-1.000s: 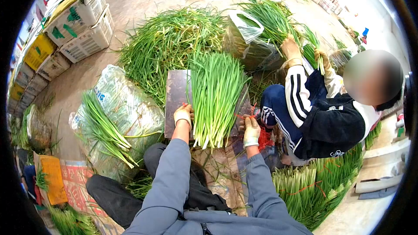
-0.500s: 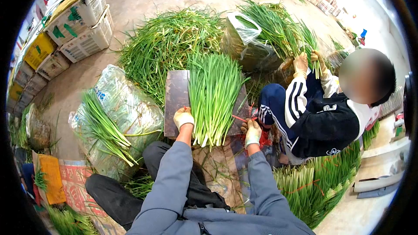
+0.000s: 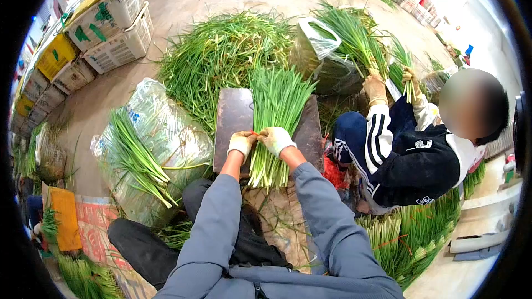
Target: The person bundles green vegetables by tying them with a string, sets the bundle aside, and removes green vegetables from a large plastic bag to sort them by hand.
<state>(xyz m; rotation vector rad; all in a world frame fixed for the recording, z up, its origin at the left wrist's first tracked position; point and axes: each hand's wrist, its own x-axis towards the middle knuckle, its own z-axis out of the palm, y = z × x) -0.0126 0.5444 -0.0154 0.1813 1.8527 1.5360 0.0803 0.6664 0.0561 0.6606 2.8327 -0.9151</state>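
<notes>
A bunch of garlic chives [image 3: 280, 95] lies on a dark board [image 3: 230, 112], its pale stem ends toward me. My left hand [image 3: 241, 143], in a pale glove, is at the bunch's left edge with fingers pinched on a thin red tie [image 3: 254, 132]. My right hand [image 3: 276, 140], also gloved, is over the stems, its closed fingertips meeting the left ones at the tie. How the tie runs under the bunch is hidden.
A loose heap of chives [image 3: 221, 55] is behind the board. Left is a plastic-wrapped bale [image 3: 183, 144] with a smaller bunch [image 3: 141, 158] on it. A co-worker [image 3: 426, 155] sits at right, holding chives. Bundled chives [image 3: 410, 232] stand front right; crates [image 3: 119, 47] are stacked back left.
My right hand has come left from beside the board, bringing the red tie over the bunch to my left hand. The co-worker's hands have moved apart.
</notes>
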